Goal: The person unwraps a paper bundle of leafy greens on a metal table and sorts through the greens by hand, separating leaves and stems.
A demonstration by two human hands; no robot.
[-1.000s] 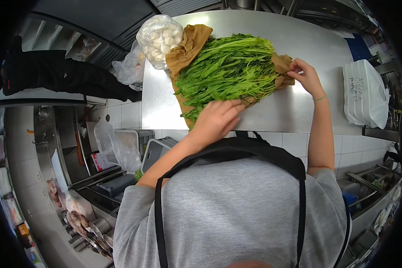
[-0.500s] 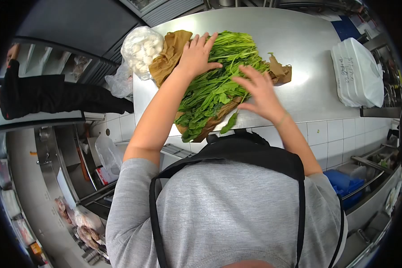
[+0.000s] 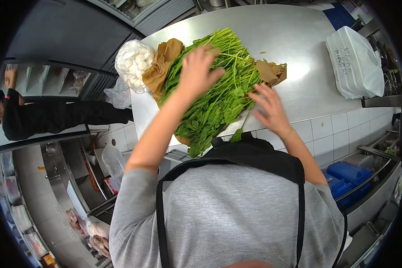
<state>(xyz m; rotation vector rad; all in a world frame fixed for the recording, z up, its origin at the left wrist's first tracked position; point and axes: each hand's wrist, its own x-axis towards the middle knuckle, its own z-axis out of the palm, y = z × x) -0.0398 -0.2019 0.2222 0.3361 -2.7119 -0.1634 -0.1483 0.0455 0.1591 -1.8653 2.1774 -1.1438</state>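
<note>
Handling of loose leafy greens (image 3: 225,109) at the centre of the tabletop (image 3: 308,44), apparently spreading or settling them; leaves overhang its edge at 6 o'clock. Further handling calls for light, broad support. Left hand (image 3: 196,73): arm extended, fingers splayed over the stems, contact unclear. Right hand (image 3: 272,111): at 4 o'clock, fingers parted, nothing visibly gripped. Brown paper (image 3: 272,73): 2 o'clock.

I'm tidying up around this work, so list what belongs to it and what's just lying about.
Seems to belong:
left hand, over the greens
right hand, by their edge
leafy greens
brown paper
steel table

Apparently just lying about:
bag of white pieces
stacked white containers
blue bins
</note>
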